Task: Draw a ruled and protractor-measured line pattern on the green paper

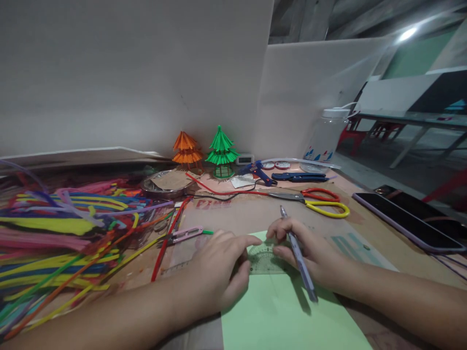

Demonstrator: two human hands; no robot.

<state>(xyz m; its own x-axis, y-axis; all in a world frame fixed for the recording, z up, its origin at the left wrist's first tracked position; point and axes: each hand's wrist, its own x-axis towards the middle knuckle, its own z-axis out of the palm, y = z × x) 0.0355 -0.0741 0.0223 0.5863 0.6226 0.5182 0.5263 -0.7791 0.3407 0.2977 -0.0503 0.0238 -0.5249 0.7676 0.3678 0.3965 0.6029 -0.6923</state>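
A sheet of light green paper (pixel 284 316) lies before me, with a clear ruler with a protractor pattern (pixel 264 260) across its upper part. My left hand (pixel 222 267) holds the ruler down, index finger reaching along its top edge and thumb bent below. Its other fingers are partly hidden. In my right hand (pixel 299 243) a pale purple pen (pixel 302 265) sits between the fingers, slanting with one end toward me. The right thumb and fingertips are bent at the ruler's right end. Beside my left hand lies a pink utility knife (pixel 185 234).
Colourful pipe cleaners (pixel 69 233) crowd the left. Behind stand an orange tree-shaped craft (pixel 186 149) and a green one (pixel 221 151), a glue gun (pixel 257 171), scissors (pixel 314 200), dark blue pliers-like tool (pixel 299 177) and clear bottle (pixel 323 138). A phone (pixel 404 218) lies right.
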